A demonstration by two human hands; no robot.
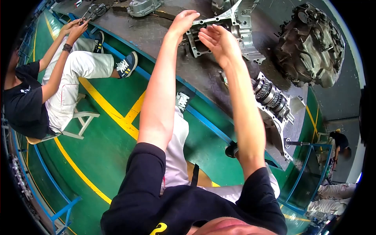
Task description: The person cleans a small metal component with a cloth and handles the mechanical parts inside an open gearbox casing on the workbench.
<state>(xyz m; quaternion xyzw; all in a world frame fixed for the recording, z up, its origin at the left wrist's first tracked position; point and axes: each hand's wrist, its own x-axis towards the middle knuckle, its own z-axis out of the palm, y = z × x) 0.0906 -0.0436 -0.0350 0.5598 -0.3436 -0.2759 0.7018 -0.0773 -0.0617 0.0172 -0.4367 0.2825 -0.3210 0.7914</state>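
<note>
My left hand [184,24] is raised at the left side of an open metal gearbox housing [246,37]. Its fingers stretch out to the right with nothing seen in them. Over the lower part of the same housing, my right hand [220,44] has its palm turned up and its fingers apart, holding nothing. Whether either hand touches the housing I cannot tell. To the right of my right forearm, a set of gears on shafts [270,96] sits in another housing half [277,127].
A large gearbox assembly [309,49] stands at the right of the dark workbench [207,80]. Another metal casing [143,7] lies at the back. A seated person [29,94] at the left holds a small object. Blue rails [207,125] run below the bench edge.
</note>
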